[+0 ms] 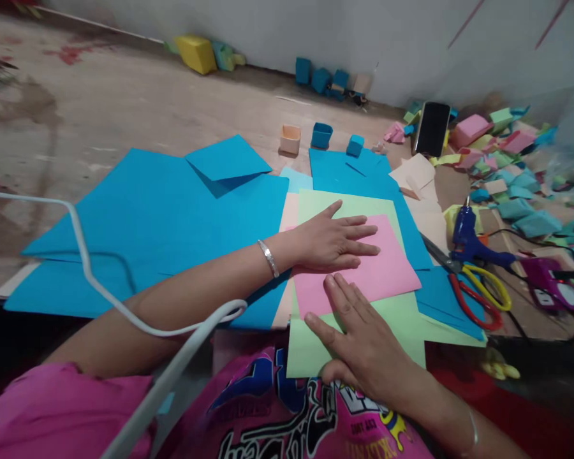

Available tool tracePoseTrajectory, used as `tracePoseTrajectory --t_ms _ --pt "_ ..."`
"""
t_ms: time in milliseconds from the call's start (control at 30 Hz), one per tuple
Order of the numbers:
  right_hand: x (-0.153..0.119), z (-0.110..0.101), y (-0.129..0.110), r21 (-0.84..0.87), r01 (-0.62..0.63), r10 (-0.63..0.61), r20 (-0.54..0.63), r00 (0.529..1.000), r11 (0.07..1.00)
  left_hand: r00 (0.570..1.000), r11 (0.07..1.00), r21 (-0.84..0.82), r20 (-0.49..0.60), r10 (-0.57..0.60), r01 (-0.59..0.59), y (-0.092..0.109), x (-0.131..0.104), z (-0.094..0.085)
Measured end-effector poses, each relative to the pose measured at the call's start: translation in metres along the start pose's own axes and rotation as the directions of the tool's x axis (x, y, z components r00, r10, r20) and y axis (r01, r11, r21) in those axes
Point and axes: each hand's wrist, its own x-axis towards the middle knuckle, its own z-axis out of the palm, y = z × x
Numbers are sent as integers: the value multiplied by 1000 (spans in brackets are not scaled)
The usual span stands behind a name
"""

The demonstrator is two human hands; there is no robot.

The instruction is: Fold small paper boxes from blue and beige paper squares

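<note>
A pink sheet (392, 255) lies on a larger pale green sheet (310, 347) near the table's front edge. My left hand (332, 241) rests flat across the pink sheet, fingers spread and pointing right. Just below it, my right hand (358, 331) lies with its fingertips on the pink sheet's lower left part, fingers extended and the thumb apart. Neither hand grips anything. Large blue sheets (172, 210) spread out to the left, with a peach sheet (287, 217) showing between them and the green one.
Scissors (478, 287), a blue glue gun (469, 236) and a phone (432, 129) are on the right, near a heap of small paper pieces (516, 172). Small paper boxes (321, 136) stand at the back. A white cable (98, 284) crosses the left side.
</note>
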Motion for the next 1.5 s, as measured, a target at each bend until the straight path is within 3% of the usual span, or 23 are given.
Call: tracePoseTrajectory --t_ms 267,367,500,600,700,800,867,967,1067,1200,1267,1333,1400,1467,1500 --pt "2 3 5 -89 109 -104 67 992 990 1000 1000 2 25 -10 10 2 0 -4" --pt "-17 -2 16 -108 43 -40 33 999 993 999 1000 -8 32 -28 28 2 1 -3" --pt "-53 -9 38 -139 -136 141 23 990 981 999 999 -39 19 -32 33 1 1 -2" --pt "-80 -12 59 -219 -268 264 -45 963 938 999 998 -57 13 -29 30 1 0 -3" --pt "-97 -17 75 -333 -371 324 -190 927 867 999 996 -78 32 -35 37 1 0 -4" --pt "-92 -25 80 -394 -372 252 -323 912 840 998 989 -141 49 -36 43 0 1 -6" --pt "-77 -29 77 -400 -276 156 -307 939 874 999 969 -243 28 -43 48 -1 0 -10" --pt "-49 -30 71 -387 -88 -3 -227 974 918 979 845 -529 -116 -167 81 -5 -4 -21" --pt "-31 -28 69 -399 23 -113 -202 973 917 898 591 -806 -234 -373 35 -11 -11 -31" --pt "-28 -27 70 -433 65 -171 -211 962 899 796 382 -919 -302 -525 -97 -24 -16 -34" --pt "-30 -26 71 -439 68 -182 -222 958 896 737 286 -950 -284 -613 -128 -32 -16 -33" --pt "-32 -25 72 -424 33 -168 -285 944 905 684 216 -969 -236 -690 -117 -38 -17 -32" --pt "-34 -27 74 -392 -93 -79 -402 912 915 659 193 -976 -209 -722 -99 -42 -18 -32" --pt "-35 -31 77 -323 -313 92 -548 831 893 690 184 -978 -203 -694 -103 -44 -22 -36" --pt "-35 -34 78 -251 -430 197 -619 760 867 721 175 -979 -197 -664 -107 -44 -23 -38"
